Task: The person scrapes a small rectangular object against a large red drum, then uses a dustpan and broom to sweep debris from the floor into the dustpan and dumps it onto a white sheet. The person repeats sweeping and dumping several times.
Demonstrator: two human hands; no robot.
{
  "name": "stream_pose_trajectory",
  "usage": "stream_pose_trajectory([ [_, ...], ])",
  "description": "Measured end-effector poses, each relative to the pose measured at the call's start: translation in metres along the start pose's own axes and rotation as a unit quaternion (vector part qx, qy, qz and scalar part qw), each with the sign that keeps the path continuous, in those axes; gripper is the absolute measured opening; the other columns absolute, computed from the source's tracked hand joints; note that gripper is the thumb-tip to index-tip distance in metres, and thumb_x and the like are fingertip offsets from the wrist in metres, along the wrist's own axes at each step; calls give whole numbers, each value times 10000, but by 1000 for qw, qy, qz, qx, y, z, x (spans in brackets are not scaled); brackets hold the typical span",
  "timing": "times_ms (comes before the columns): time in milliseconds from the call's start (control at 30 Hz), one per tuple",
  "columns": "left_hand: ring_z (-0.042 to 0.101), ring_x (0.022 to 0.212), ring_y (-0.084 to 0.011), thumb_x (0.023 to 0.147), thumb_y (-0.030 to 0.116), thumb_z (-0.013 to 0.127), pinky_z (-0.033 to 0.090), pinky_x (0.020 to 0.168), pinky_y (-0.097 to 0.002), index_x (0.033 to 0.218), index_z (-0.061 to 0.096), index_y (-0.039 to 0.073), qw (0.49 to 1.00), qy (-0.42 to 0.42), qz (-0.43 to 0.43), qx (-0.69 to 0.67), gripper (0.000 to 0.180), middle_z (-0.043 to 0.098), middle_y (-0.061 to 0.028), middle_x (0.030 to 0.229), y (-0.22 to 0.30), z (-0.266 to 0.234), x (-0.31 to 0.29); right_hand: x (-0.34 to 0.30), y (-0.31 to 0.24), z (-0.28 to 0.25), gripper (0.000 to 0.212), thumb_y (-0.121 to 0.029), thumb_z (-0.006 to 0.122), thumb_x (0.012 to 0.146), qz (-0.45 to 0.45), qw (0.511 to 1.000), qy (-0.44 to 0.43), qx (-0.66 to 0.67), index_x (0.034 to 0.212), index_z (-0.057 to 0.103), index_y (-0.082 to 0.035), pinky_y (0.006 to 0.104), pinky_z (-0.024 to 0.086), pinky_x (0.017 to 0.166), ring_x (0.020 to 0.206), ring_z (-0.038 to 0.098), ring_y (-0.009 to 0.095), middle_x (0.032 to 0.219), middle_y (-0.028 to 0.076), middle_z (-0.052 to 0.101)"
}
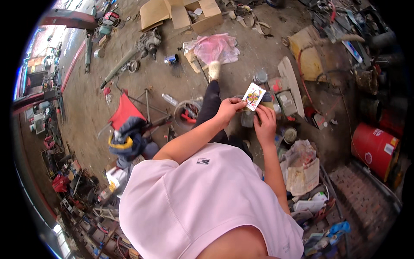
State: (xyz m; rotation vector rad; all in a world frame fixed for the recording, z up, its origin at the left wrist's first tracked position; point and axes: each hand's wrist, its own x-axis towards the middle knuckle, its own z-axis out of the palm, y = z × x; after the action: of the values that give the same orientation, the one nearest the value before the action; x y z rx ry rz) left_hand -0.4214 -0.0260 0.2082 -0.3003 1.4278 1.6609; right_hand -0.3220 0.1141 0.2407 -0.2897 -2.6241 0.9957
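Observation:
Out in front of my body I hold a playing card [253, 97], white with a coloured court figure and red corner marks. My left hand [229, 110] pinches its left edge between thumb and fingers. At the lower right edge my right hand [265, 122] has its fingers closed against it. Whether more cards lie beneath this one I cannot tell. Under the hands are a clear container [247, 119] and a round metal can [260, 77].
A bucket [180, 113] with red things in it stands by my leg, near a red folding stool [125, 111]. Pink plastic sheeting [215, 48] and a cardboard box [202, 19] lie ahead. A red drum [374, 150] is at the right. Scattered parts and tools surround me.

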Motion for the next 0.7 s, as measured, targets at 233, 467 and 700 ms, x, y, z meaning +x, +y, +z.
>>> stream_pose_trajectory([
  [233, 554, 695, -97, 778, 123, 648, 437, 635, -235, 841, 633, -30, 983, 39, 76, 164, 166, 620, -37, 760, 146, -74, 149, 175, 20, 124, 286, -74, 592, 816, 376, 843, 59, 379, 1089, 564, 5, 257, 445, 794, 926, 550, 128, 1039, 71, 587],
  [467, 534, 680, -60, 787, 102, 642, 421, 630, -204, 820, 631, -19, 990, 45, 24, 133, 126, 614, -15, 743, 238, -117, 211, 312, 3, 164, 181, -72, 629, 798, 456, 789, 96, 400, 959, 601, 5, 229, 453, 752, 824, 573, 99, 901, 58, 622],
  [700, 562, 721, -71, 795, 80, 629, 445, 665, -198, 892, 641, -16, 987, 36, 52, 150, 137, 638, -32, 818, 301, -100, 255, 399, 14, 159, 165, -95, 641, 792, 458, 788, 87, 403, 904, 587, 13, 223, 449, 693, 749, 570, 98, 862, 61, 620],
])
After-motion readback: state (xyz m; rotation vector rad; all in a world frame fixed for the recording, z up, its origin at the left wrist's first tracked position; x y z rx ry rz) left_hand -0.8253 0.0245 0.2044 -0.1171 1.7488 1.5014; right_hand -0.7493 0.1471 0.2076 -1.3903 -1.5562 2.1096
